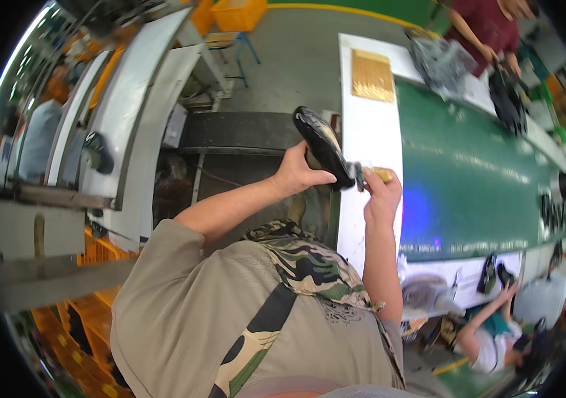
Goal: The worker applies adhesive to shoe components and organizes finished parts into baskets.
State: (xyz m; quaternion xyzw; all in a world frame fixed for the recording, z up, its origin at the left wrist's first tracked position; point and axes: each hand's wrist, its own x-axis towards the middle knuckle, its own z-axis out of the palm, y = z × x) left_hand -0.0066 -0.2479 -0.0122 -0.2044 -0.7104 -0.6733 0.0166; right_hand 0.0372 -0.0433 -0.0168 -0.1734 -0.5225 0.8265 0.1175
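While our left hand grips black shoe, our right hand pinches yellow-handled tool beside it; grip probably steadies shoe

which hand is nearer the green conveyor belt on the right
Right. The right hand is over the white ledge, just left of the green conveyor belt; the left hand, holding the black shoe, is farther left, clear of that ledge.

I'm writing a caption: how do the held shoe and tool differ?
The shoe is mostly black; the tool shows yellow. The shoe is long, the tool's visible part much shorter. The left hand holds the shoe, the right hand the tool. Both are hand-held.
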